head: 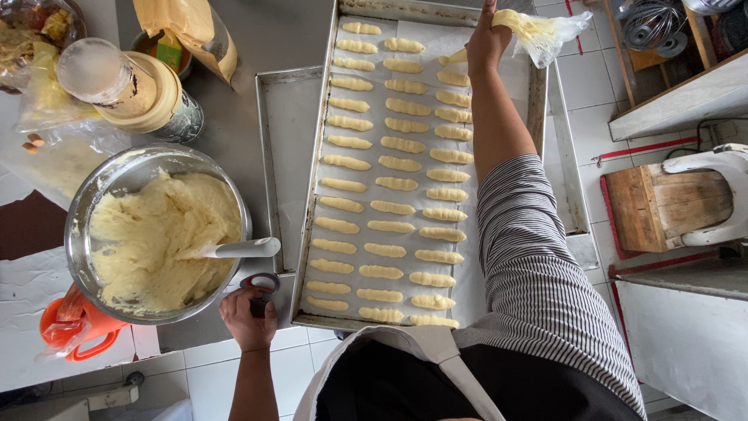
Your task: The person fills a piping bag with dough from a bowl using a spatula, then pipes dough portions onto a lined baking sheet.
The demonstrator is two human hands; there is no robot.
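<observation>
Our right hand [486, 43], clamped on the piping bag [538, 30] at upper right, points its nozzle left along the tray's [538, 101] short axis, while our left hand [248, 316] grips scissors [261, 287] at lower left

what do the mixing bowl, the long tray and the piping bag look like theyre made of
Mixing bowl: looks like stainless steel, going by its shiny grey rim with bright reflections. Long tray: dull grey metal, maybe aluminium, with scuffed matte walls; a pale sheet, probably baking paper, lines it. Piping bag in the right hand: thin clear plastic, crinkled and see-through, with yellow dough showing inside.
</observation>
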